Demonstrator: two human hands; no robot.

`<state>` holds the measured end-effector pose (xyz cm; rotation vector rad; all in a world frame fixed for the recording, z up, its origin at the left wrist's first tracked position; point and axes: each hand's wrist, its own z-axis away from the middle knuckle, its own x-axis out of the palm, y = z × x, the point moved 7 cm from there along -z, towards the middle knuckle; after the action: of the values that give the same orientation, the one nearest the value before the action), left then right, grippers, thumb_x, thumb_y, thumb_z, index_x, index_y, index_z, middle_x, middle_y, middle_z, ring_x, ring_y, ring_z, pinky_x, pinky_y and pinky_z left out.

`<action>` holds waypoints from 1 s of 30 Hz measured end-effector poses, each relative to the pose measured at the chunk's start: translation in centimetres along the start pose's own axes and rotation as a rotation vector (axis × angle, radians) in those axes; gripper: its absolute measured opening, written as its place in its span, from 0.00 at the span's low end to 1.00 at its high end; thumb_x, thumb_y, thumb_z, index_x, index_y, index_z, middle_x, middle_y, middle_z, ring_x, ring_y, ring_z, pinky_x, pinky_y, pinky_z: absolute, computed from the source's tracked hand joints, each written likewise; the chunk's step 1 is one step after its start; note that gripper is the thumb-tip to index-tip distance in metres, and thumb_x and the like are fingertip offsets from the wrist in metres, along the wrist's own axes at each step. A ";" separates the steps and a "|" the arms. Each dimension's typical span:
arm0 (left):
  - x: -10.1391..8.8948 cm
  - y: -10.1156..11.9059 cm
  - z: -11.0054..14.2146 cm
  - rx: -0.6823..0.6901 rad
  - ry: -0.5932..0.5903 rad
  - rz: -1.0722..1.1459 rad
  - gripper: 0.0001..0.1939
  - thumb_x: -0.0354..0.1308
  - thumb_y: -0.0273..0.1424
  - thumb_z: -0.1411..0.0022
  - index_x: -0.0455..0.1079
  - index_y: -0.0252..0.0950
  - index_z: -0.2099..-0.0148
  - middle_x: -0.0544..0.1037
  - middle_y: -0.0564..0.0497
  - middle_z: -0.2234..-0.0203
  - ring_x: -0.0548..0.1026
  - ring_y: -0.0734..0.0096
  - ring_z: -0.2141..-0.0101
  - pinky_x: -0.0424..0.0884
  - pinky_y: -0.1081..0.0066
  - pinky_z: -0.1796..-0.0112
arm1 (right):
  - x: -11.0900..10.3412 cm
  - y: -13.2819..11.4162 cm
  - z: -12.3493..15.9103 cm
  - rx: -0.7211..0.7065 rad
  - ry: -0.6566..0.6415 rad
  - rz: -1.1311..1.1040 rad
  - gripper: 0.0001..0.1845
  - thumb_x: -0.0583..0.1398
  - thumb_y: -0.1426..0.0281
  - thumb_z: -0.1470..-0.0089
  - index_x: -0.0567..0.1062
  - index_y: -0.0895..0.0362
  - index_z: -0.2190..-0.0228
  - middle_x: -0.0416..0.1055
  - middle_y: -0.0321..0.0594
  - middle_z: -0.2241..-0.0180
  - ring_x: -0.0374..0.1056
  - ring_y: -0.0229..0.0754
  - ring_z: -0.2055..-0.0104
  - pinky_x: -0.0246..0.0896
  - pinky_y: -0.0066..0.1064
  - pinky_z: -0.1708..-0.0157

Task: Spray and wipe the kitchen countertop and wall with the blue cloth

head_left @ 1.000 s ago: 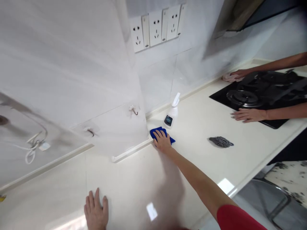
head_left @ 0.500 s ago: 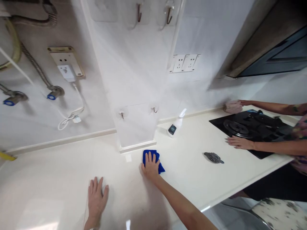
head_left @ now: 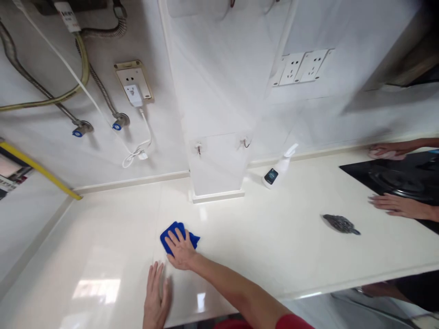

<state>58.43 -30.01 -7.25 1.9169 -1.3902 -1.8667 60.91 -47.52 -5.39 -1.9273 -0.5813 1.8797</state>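
Observation:
My right hand (head_left: pixel 181 250) presses flat on a blue microfibre cloth (head_left: pixel 173 228) on the cream stone countertop (head_left: pixel 240 228), and the fingers hide part of the cloth. Just below it, my left hand (head_left: pixel 157 294) rests open on the bare counter, touching nothing else. A white spray bottle (head_left: pixel 276 172) lies against the wall, beyond my right hand. To the right sits a grey metal scourer (head_left: pixel 339 224). A co-worker's hand (head_left: pixel 386 153) holds a pink cloth at the far edge of a black gas hob (head_left: pixel 401 176), and their other hand (head_left: pixel 398 205) rests on the hob's near edge.
A white tiled pillar (head_left: pixel 216 169) juts onto the counter, with small hooks. Braided hoses with blue valves (head_left: pixel 82 128), a plugged-in socket (head_left: pixel 133 84), a white cable and double wall sockets (head_left: pixel 302 66) sit on the wall. A yellow strip (head_left: pixel 37 169) lies far left.
My right hand and the blue cloth have slid left along the counter, closer to my left hand. The view has swung left, bringing the hoses into fuller view and pushing the hob toward the right edge.

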 end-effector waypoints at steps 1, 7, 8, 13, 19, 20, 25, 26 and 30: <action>0.2 0.7 -0.5 0.012 0.008 0.010 0.27 0.47 0.37 0.31 0.59 0.38 0.33 0.60 0.41 0.32 0.52 0.57 0.30 0.57 0.47 0.34 | 0.2 -0.5 0.7 -0.056 0.015 -0.046 0.34 0.51 0.56 0.36 0.56 0.54 0.33 0.46 0.45 0.29 0.35 0.58 0.27 0.28 0.65 0.33; 3.6 4.1 -4.0 0.048 0.063 0.000 0.28 0.46 0.37 0.30 0.55 0.38 0.31 0.54 0.39 0.30 0.52 0.56 0.30 0.55 0.46 0.33 | -3.2 4.9 8.4 0.005 0.486 -0.299 0.23 0.49 0.71 0.39 0.73 0.52 0.46 0.72 0.42 0.43 0.63 0.45 0.38 0.51 0.51 0.34; 4.4 4.5 -4.5 0.060 0.067 -0.021 0.28 0.46 0.37 0.30 0.56 0.37 0.31 0.53 0.38 0.29 0.51 0.54 0.30 0.55 0.45 0.33 | -3.6 6.4 10.5 0.028 0.551 -0.317 0.22 0.49 0.71 0.39 0.74 0.52 0.47 0.74 0.43 0.45 0.66 0.46 0.41 0.57 0.49 0.38; 7.5 6.2 -6.0 0.138 0.120 -0.238 0.28 0.48 0.39 0.32 0.62 0.31 0.34 0.54 0.32 0.30 0.44 0.42 0.29 0.52 0.37 0.35 | -4.2 14.0 23.9 0.223 0.670 -0.276 0.20 0.51 0.72 0.39 0.76 0.52 0.51 0.76 0.43 0.49 0.72 0.46 0.47 0.70 0.44 0.47; 9.3 7.5 -6.9 0.323 0.083 -0.449 0.37 0.54 0.42 0.36 0.55 0.30 0.31 0.48 0.28 0.30 0.40 0.33 0.30 0.51 0.35 0.36 | -5.1 17.4 35.4 0.345 0.886 0.009 0.16 0.52 0.73 0.38 0.77 0.52 0.54 0.77 0.43 0.53 0.73 0.45 0.50 0.73 0.43 0.51; 9.5 7.5 -7.5 0.351 0.063 -0.458 0.35 0.54 0.42 0.36 0.56 0.31 0.31 0.50 0.28 0.30 0.41 0.34 0.30 0.52 0.36 0.36 | -5.2 17.4 35.8 0.354 0.900 0.062 0.16 0.52 0.73 0.39 0.76 0.52 0.54 0.77 0.44 0.54 0.74 0.45 0.51 0.73 0.43 0.51; 10.6 7.3 -12.2 0.386 -0.014 -0.477 0.30 0.53 0.35 0.35 0.60 0.37 0.32 0.57 0.32 0.32 0.50 0.38 0.31 0.55 0.40 0.36 | -5.1 16.7 35.0 0.432 0.901 0.285 0.15 0.53 0.74 0.41 0.75 0.54 0.56 0.77 0.45 0.55 0.73 0.47 0.53 0.72 0.44 0.53; 10.8 7.3 -13.2 0.380 -0.024 -0.477 0.29 0.53 0.33 0.35 0.61 0.38 0.33 0.58 0.32 0.32 0.51 0.39 0.31 0.56 0.41 0.36 | -5.0 16.6 34.8 0.441 0.894 0.301 0.15 0.53 0.74 0.41 0.75 0.54 0.56 0.77 0.45 0.55 0.73 0.46 0.53 0.72 0.44 0.53; 11.3 7.5 -17.2 0.335 -0.057 -0.456 0.28 0.53 0.31 0.36 0.63 0.40 0.34 0.59 0.35 0.32 0.53 0.40 0.32 0.56 0.42 0.36 | -5.0 16.5 34.9 0.440 0.875 0.340 0.14 0.52 0.74 0.40 0.74 0.55 0.56 0.77 0.45 0.56 0.74 0.46 0.53 0.72 0.43 0.53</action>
<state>67.03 -50.20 -6.63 2.5454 -1.4527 -1.9796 26.41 -64.53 -11.09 -2.3204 0.4080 0.9863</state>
